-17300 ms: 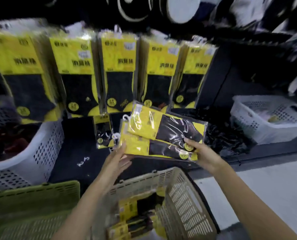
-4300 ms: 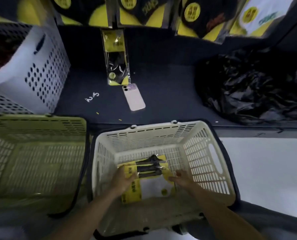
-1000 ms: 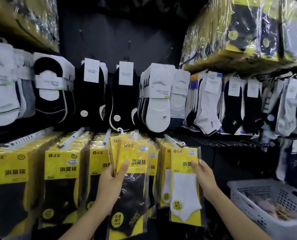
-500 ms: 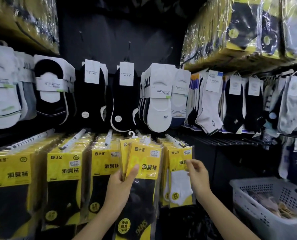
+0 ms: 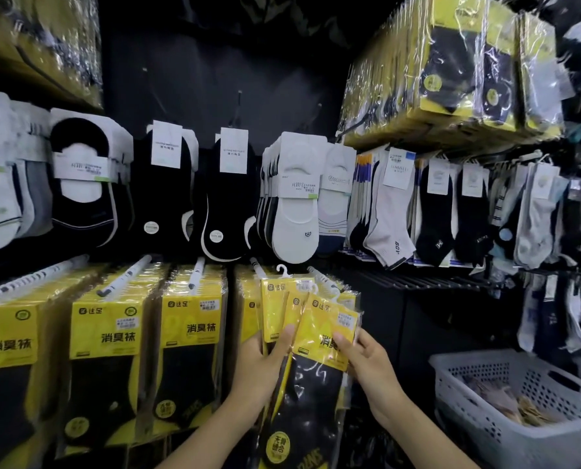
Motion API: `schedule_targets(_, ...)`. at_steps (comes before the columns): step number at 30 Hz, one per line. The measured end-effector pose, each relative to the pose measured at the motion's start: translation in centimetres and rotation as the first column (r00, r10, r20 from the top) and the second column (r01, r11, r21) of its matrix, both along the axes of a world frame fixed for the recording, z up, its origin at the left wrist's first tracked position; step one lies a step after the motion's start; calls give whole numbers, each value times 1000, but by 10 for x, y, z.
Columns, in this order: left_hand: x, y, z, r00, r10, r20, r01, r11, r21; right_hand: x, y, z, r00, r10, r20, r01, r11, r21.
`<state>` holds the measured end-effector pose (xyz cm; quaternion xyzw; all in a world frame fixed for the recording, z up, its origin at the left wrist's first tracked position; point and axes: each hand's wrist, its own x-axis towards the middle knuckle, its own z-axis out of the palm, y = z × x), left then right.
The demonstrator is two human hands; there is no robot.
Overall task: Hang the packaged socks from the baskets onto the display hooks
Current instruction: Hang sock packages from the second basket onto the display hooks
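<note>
My left hand grips fanned sock packs; my right hand, white pack hung, pinches the nearest one.

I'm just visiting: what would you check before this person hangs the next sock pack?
1. Left hand grips the fanned sock packs: ok.
2. Right hand holds the front pack: ok.
3. Front pack pulled free of the others: not ok, they overlap.
4. White hanger on a pack's top showing: ok.
5. Display hook tip in view: ok.
6. Room left on that hook: cannot tell.
</note>
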<state>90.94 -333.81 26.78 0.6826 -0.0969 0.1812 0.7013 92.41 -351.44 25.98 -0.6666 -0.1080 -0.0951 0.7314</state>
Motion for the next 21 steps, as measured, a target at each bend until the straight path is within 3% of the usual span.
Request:
schedule_targets(6,14,14,0,988,146,52,-148,988,36,26,-34,-4,969,-237,-62,241,968,69)
schedule_targets(9,17,22,4,983,166,78,-169,985,37,42,-47,0,952,-303,-30,304,953,4)
schedule_targets(21,27,25,5,984,142,106,-145,989,19,88,-36,2,977,-208,-41,200,967,-158)
